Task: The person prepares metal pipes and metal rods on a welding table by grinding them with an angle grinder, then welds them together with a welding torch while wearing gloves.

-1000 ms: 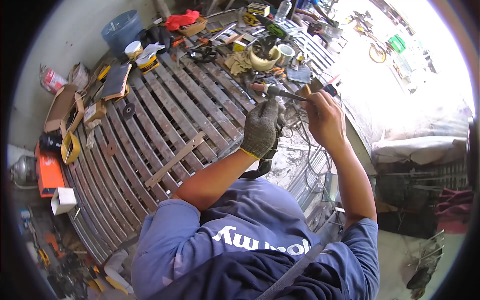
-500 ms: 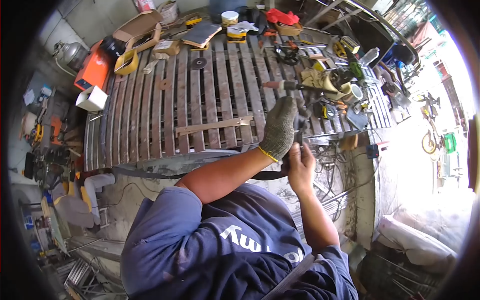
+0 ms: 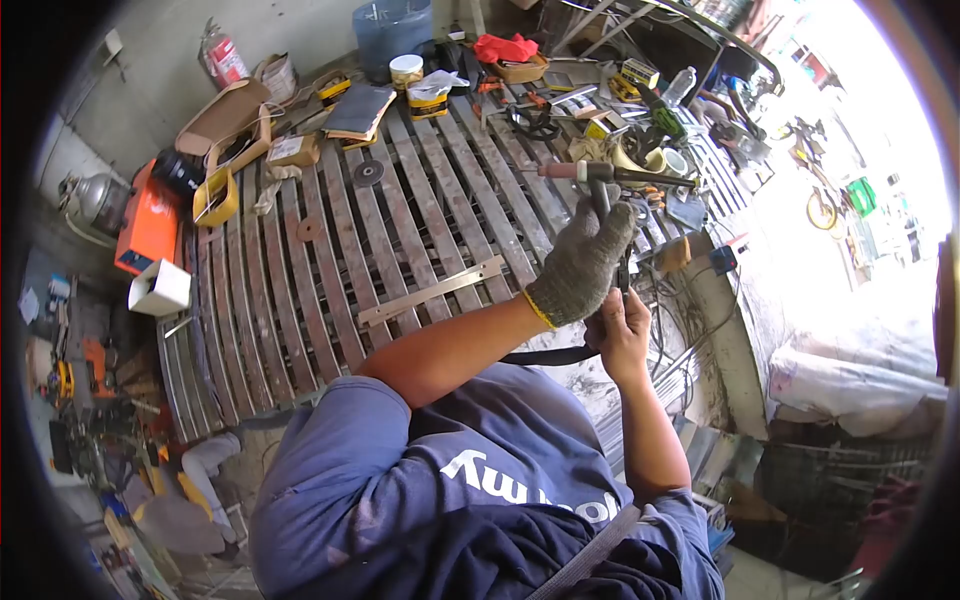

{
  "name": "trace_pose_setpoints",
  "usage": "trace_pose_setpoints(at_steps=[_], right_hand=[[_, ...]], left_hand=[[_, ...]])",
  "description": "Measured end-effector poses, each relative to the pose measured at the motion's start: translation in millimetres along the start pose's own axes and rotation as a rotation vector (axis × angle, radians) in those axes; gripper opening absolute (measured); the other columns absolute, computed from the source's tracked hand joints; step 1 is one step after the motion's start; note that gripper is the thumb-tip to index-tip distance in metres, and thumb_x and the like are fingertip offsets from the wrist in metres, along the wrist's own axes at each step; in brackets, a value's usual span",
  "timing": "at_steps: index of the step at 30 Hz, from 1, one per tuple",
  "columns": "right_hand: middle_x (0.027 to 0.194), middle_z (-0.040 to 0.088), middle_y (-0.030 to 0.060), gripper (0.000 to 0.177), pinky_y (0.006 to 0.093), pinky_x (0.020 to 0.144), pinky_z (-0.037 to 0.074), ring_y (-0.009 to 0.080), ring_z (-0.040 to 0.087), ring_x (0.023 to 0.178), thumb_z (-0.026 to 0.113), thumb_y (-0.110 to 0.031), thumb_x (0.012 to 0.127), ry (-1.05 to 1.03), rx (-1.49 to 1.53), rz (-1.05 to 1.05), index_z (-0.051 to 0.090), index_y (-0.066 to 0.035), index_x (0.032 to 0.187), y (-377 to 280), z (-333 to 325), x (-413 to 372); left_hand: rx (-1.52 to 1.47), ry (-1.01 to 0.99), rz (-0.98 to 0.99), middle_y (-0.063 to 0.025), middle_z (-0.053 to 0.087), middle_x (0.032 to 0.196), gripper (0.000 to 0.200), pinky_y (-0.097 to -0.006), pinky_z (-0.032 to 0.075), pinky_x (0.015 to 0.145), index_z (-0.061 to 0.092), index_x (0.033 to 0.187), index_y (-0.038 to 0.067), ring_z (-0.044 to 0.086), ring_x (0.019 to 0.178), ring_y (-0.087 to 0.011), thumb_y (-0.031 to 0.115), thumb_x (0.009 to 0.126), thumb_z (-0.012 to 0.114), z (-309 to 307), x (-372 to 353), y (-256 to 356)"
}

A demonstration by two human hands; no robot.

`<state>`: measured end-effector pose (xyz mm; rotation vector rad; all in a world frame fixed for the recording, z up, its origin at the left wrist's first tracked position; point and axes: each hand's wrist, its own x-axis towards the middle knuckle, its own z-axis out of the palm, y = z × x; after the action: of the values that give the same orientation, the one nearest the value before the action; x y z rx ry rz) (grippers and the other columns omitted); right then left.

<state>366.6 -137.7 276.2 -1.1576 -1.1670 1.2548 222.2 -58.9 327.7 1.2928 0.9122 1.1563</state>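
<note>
A welding torch (image 3: 602, 192) stands above my gloved left hand (image 3: 588, 258), its reddish nozzle pointing left and its long black rear cap pointing right. The left hand's fingers are wrapped round the torch's neck and upper handle. Just below, my bare right hand (image 3: 622, 328) is closed on the lower handle, near a black cable sleeve (image 3: 550, 357) that runs left across my front. A flat metal strip with holes (image 3: 432, 292) lies on the slatted metal table (image 3: 345, 262), left of the gloved hand.
An orange machine (image 3: 150, 222), a yellow container (image 3: 216, 198) and an open cardboard box (image 3: 222, 122) line the table's left and back left. Two discs, one dark (image 3: 369, 173) and one brown (image 3: 309, 230), lie on the slats. Tools, cups and a plastic bottle (image 3: 679, 87) crowd the right.
The view has tilted and shifted, so the table appears rotated. Both hands, still on the torch, sit slightly farther right in view, and the torch's head shows more clearly above the glove.
</note>
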Motion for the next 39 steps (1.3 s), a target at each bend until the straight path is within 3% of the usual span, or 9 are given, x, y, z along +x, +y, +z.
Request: trace_pose_setpoints(at_steps=[3, 7, 8, 12, 20, 24, 27, 33, 39], right_hand=[[0.071, 0.055, 0.0023, 0.039, 0.0269, 0.049, 0.04, 0.0104, 0.05, 0.055, 0.057, -0.043, 0.115, 0.01, 0.134, -0.002, 0.058, -0.005, 0.104, 18, 13, -5], [0.068, 0.055, 0.0072, 0.045, 0.0316, 0.05, 0.039, 0.0153, 0.047, 0.052, 0.05, -0.046, 0.117, 0.089, 0.246, -0.037, 0.059, -0.003, 0.107, 32, 48, -18], [0.068, 0.055, 0.0073, 0.046, 0.0315, 0.051, 0.038, 0.0152, 0.047, 0.052, 0.05, -0.047, 0.117, 0.102, 0.279, -0.057, 0.059, -0.003, 0.108, 32, 59, -21], [0.067, 0.055, 0.0076, 0.051, 0.0312, 0.05, 0.038, 0.0147, 0.047, 0.051, 0.051, -0.052, 0.115, 0.195, 0.339, -0.1, 0.058, -0.001, 0.111, 33, 97, -29], [0.07, 0.056, 0.0074, 0.05, 0.0304, 0.051, 0.04, 0.0132, 0.048, 0.054, 0.051, -0.05, 0.116, 0.271, 0.341, -0.134, 0.059, 0.0, 0.115, 27, 140, -52], [0.07, 0.057, 0.0071, 0.05, 0.0303, 0.052, 0.04, 0.0127, 0.047, 0.054, 0.052, -0.05, 0.115, 0.303, 0.305, -0.112, 0.06, -0.001, 0.115, 27, 153, -56], [0.071, 0.058, 0.0067, 0.049, 0.03, 0.053, 0.041, 0.0121, 0.048, 0.055, 0.052, -0.048, 0.116, 0.327, 0.325, -0.12, 0.06, 0.0, 0.115, 35, 163, -58], [0.071, 0.057, 0.0065, 0.047, 0.03, 0.051, 0.039, 0.0117, 0.047, 0.054, 0.05, -0.047, 0.117, 0.428, 0.363, -0.148, 0.06, -0.002, 0.117, 46, 189, -60], [0.071, 0.057, 0.0091, 0.05, 0.0334, 0.053, 0.041, 0.0156, 0.047, 0.053, 0.049, -0.051, 0.116, 0.416, 0.317, -0.11, 0.061, -0.002, 0.117, 52, 196, -66]], left_hand=[[-0.101, 0.076, 0.177, -0.0113, 0.068, 0.089, 0.059, -0.0409, 0.053, 0.073, 0.055, 0.129, 0.004, 0.067, 0.077, -0.0205, 0.06, 0.11, 0.058, -5, 4, -22], [-0.233, -0.117, 0.201, -0.0024, 0.066, 0.112, 0.054, -0.028, 0.055, 0.083, 0.051, 0.15, 0.004, 0.064, 0.092, -0.0094, 0.045, 0.116, 0.053, -50, -8, -6], [-0.39, -0.089, 0.228, -0.0067, 0.07, 0.116, 0.046, -0.035, 0.057, 0.083, 0.054, 0.142, 0.004, 0.069, 0.099, -0.0162, 0.037, 0.113, 0.064, -57, -9, 11], [-0.412, 0.111, 0.331, -0.0127, 0.067, 0.127, 0.054, -0.0339, 0.053, 0.105, 0.046, 0.15, -0.003, 0.064, 0.118, -0.016, 0.016, 0.107, 0.073, -84, -7, -8], [-0.426, -0.044, 0.336, -0.0116, 0.072, 0.121, 0.039, -0.0338, 0.063, 0.091, 0.056, 0.142, 0.0, 0.075, 0.105, -0.019, 0.016, 0.109, 0.07, -139, -9, 2], [-0.788, -0.156, 0.108, -0.0132, 0.075, 0.119, 0.051, -0.0415, 0.065, 0.095, 0.055, 0.152, 0.001, 0.076, 0.111, -0.0256, 0.029, 0.111, 0.068, -137, -7, 12], [-0.888, -0.196, 0.007, -0.0134, 0.076, 0.124, 0.04, -0.0437, 0.064, 0.097, 0.063, 0.144, 0.002, 0.076, 0.112, -0.0264, 0.026, 0.112, 0.066, -139, 0, -1], [-0.903, 0.028, 0.066, -0.0117, 0.075, 0.13, 0.032, -0.0441, 0.063, 0.098, 0.066, 0.139, 0.004, 0.077, 0.113, -0.0257, 0.022, 0.113, 0.063, -143, 0, -2], [-0.981, -0.08, 0.088, -0.0122, 0.072, 0.138, 0.034, -0.0451, 0.059, 0.108, 0.066, 0.142, 0.004, 0.072, 0.12, -0.0256, 0.02, 0.112, 0.064, -125, -8, 6]])
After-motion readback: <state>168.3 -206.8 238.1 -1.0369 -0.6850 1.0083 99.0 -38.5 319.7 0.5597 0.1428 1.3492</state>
